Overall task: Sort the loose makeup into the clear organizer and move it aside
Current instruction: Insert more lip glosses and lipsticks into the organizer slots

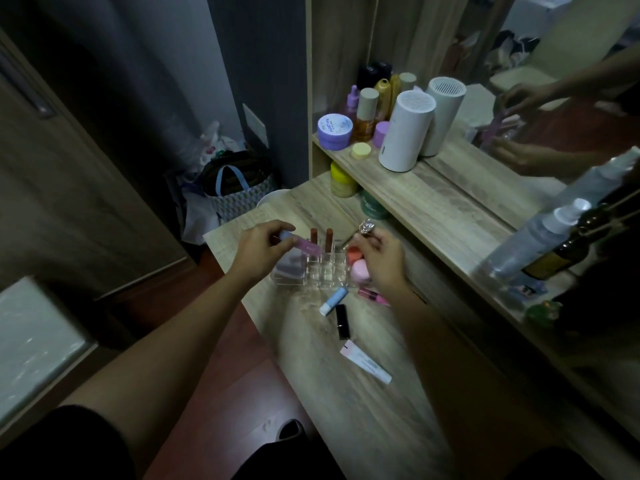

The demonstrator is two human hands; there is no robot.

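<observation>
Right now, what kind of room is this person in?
Probably a bedroom or dressing corner, at a wooden vanity table. A mirror stands behind a shelf of lotion bottles, and loose lipsticks lie beside a clear organizer.

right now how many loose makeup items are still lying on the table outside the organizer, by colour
blue tube: 1
black lipstick: 1
pink gloss: 1
pale pink squeeze tube: 1
total: 4
</observation>
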